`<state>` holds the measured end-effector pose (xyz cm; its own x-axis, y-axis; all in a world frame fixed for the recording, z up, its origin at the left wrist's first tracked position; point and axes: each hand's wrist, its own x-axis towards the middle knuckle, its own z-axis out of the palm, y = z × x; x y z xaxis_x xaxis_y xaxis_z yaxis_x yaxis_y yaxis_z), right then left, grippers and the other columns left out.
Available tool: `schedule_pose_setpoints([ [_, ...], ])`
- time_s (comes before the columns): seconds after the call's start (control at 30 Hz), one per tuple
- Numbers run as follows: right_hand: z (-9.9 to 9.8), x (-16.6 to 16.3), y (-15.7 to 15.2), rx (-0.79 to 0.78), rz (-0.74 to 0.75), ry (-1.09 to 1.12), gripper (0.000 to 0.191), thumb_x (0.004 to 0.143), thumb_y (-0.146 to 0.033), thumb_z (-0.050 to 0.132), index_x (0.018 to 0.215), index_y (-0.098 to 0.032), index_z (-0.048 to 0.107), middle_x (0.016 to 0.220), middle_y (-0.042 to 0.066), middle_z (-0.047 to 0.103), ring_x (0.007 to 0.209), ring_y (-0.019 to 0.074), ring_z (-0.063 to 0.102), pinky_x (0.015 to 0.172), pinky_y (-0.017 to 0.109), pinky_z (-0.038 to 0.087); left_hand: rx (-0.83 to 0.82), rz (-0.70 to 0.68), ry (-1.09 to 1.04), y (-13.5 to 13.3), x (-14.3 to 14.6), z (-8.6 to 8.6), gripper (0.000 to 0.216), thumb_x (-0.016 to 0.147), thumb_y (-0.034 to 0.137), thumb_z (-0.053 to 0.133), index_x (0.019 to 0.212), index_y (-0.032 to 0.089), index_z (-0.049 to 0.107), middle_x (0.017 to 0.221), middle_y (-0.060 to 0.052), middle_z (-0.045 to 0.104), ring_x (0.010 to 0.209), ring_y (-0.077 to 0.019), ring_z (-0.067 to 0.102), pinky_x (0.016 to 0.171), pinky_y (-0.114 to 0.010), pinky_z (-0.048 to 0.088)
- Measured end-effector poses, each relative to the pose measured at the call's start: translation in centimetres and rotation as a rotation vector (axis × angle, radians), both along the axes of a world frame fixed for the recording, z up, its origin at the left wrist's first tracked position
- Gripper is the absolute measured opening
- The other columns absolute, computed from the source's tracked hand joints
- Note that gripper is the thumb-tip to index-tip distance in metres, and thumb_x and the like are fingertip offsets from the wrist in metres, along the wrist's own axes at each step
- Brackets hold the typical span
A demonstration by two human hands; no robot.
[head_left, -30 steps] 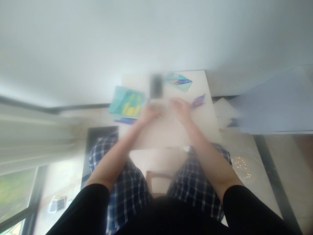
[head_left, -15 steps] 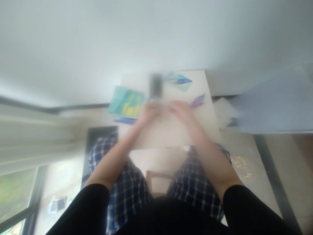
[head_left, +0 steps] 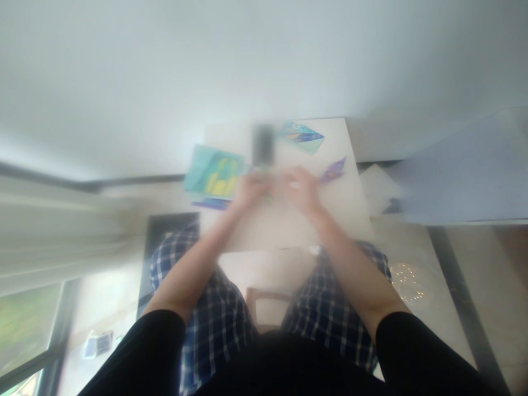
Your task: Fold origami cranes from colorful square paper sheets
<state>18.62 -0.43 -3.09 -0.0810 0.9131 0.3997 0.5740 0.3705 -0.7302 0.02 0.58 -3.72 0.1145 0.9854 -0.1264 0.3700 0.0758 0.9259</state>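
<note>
Over the middle of a small white table [head_left: 289, 231], both hands face each other, blurred. My left hand [head_left: 251, 188] is closed, with a small greenish bit [head_left: 269, 198] showing by its fingertips; what it grips cannot be made out. My right hand [head_left: 304, 190] is a short way to the right, its fingers curled toward the thumb; anything in that pinch is lost in the blur. Left of my left hand lies a flat teal piece with a yellow pattern [head_left: 214, 171]. A purple pointed, folded-looking piece [head_left: 333, 170] lies just right of my right hand.
A blurred dark rectangular object [head_left: 263, 144] is beyond my hands. Right of it lies a light-blue kite-shaped piece [head_left: 304, 137]. Blue-purple strips [head_left: 212, 204] lie below the teal piece. A wall [head_left: 264, 60] rises behind the table; a pale panel [head_left: 466, 170] is at right.
My right hand's fingers have curled in and its wrist has turned and shifted slightly left. My left hand stays nearly in place. The things on the table have not moved.
</note>
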Motion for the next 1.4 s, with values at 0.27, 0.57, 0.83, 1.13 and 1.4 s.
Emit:
schedule_pose_setpoints([
  [0.27, -0.1, 0.2, 0.1, -0.051, 0.046, 0.074, 0.027, 0.084, -0.029, 0.058, 0.108, -0.025, 0.067, 0.103, 0.005, 0.069, 0.092, 0.0185, 0.064, 0.088, 0.034, 0.053, 0.055, -0.052, -0.055, 0.1, -0.2, -0.3, 0.029, 0.074, 0.036, 0.066, 0.094, 0.017, 0.075, 0.1, -0.007, 0.075, 0.098, -0.0253, 0.069, 0.088, -0.035, 0.054],
  [0.57, 0.3, 0.1, -0.1, 0.003, 0.035, 0.057, 0.022, 0.087, -0.032, 0.054, 0.088, -0.023, 0.074, 0.091, 0.006, 0.071, 0.089, 0.0192, 0.065, 0.084, 0.033, 0.053, 0.042, -0.026, -0.027, 0.1, -0.1, -0.2, 0.027, 0.073, 0.034, 0.066, 0.092, 0.017, 0.075, 0.1, -0.007, 0.075, 0.098, -0.0255, 0.069, 0.089, -0.035, 0.053],
  [0.83, 0.6, 0.1, -0.2, 0.021, 0.04, 0.014, 0.02, 0.083, -0.028, 0.056, 0.074, -0.023, 0.074, 0.082, 0.004, 0.072, 0.084, 0.0197, 0.065, 0.08, 0.035, 0.053, 0.037, -0.024, -0.02, 0.0, 0.0, 0.0, 0.026, 0.073, 0.035, 0.066, 0.088, 0.016, 0.074, 0.1, -0.008, 0.075, 0.099, -0.0257, 0.069, 0.092, -0.036, 0.052],
  [1.13, 0.7, -0.1, -0.1, -0.035, 0.047, 0.03, 0.018, 0.084, -0.031, 0.057, 0.082, -0.023, 0.073, 0.087, 0.004, 0.073, 0.086, 0.0192, 0.065, 0.083, 0.033, 0.052, 0.06, -0.036, -0.027, 0.1, -0.2, -0.3, 0.025, 0.073, 0.034, 0.064, 0.089, 0.017, 0.074, 0.1, -0.007, 0.075, 0.098, -0.0251, 0.068, 0.089, -0.034, 0.053],
  [1.4, 1.1, 0.1, -0.2, 0.039, -0.003, 0.052, 0.018, 0.085, -0.027, 0.054, 0.074, -0.02, 0.067, 0.078, 0.005, 0.067, 0.081, 0.0187, 0.061, 0.077, 0.032, 0.049, 0.05, -0.007, -0.02, 0.1, 0.1, 0.2, 0.02, 0.074, 0.031, 0.065, 0.087, 0.018, 0.074, 0.103, -0.006, 0.074, 0.101, -0.0255, 0.068, 0.093, -0.035, 0.051],
])
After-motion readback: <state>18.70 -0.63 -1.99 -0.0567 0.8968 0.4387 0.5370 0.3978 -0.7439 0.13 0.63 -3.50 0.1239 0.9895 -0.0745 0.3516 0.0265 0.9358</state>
